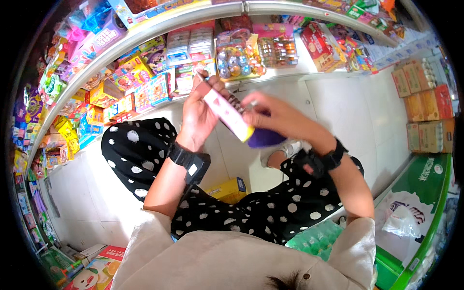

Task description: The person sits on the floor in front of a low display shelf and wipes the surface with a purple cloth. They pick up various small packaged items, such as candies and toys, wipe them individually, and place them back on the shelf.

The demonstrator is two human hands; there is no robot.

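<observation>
A slim cardboard box (224, 110) with a pink and white side and a yellow end is tilted in front of me, above the floor. My left hand (199, 113) is closed round its upper left end. At its right side, my right hand (270, 113) has bent fingers, with the thumb against the box's edge; motion blurs the fingertips. Small dark brown striped pieces show between the fingers and the box. A purple panel (266, 138) hangs under my right hand; whether it belongs to the box, I cannot tell.
Beyond my hands, a curved shelf (309, 72) carries packs of sweets and toys, including a tray of shiny round balls (237, 63). A yellow box (228, 190) lies between my legs. Cartons (424, 108) are stacked at right, beside a green chest (411, 203). Green bottles (316, 238) stand near my right hip.
</observation>
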